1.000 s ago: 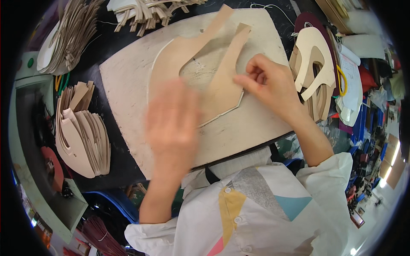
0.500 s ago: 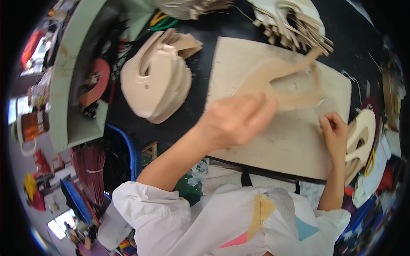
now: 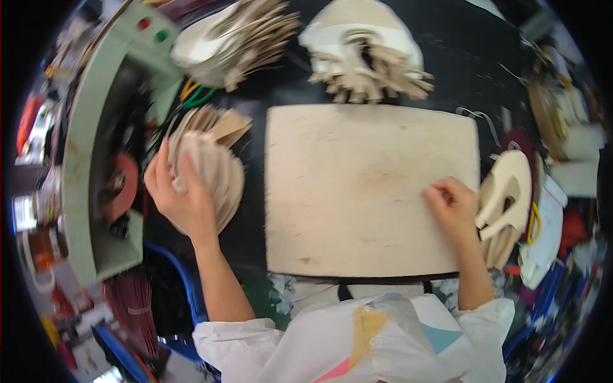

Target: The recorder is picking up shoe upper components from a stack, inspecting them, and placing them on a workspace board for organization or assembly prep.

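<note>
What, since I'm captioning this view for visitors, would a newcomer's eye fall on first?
Probably the large pale board in the middle, bright against the dark table. Next, the left hand at a layered stack of pale curved pieces left of the board, with the right hand loosely curled over the board's right side. Just beyond the board's far edge, a pale bundle splays its strip-like ends.

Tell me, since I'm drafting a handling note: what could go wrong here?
The left hand is at an unevenly layered stack of pale pieces; a tug could slide some out of line.

The right hand, loosely curled at the board, is close to cream cut-outs; an outward move might knock them.
</note>
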`<state>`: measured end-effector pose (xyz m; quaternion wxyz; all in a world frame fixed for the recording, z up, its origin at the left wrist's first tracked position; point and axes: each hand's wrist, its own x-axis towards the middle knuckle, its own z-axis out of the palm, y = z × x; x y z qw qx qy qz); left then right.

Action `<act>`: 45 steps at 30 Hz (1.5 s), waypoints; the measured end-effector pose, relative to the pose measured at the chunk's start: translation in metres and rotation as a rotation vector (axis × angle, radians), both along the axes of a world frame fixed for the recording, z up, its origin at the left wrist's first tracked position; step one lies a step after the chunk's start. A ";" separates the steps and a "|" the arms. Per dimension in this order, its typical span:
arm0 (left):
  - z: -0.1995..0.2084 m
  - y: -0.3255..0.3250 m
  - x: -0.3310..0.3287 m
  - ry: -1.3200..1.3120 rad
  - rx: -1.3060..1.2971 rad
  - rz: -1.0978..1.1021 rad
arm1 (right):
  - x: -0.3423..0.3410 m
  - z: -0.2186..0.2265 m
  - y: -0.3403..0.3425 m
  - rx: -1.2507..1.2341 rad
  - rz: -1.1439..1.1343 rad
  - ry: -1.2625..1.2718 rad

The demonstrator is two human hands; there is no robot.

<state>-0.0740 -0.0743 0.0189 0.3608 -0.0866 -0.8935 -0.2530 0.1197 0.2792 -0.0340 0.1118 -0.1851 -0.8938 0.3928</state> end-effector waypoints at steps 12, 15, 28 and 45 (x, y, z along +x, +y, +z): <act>-0.061 0.230 -0.201 -0.383 -0.455 -0.405 | 0.077 0.073 0.076 -0.023 -0.314 0.075; -0.055 0.247 -0.166 0.004 -0.376 -0.362 | 0.103 0.056 0.142 0.280 -0.663 -0.004; 0.069 0.218 -0.079 0.589 -0.016 -0.609 | 0.087 0.009 0.166 0.359 -0.878 0.084; 0.043 0.182 0.090 -0.594 0.671 -1.171 | -0.025 0.103 -0.002 0.485 0.163 0.651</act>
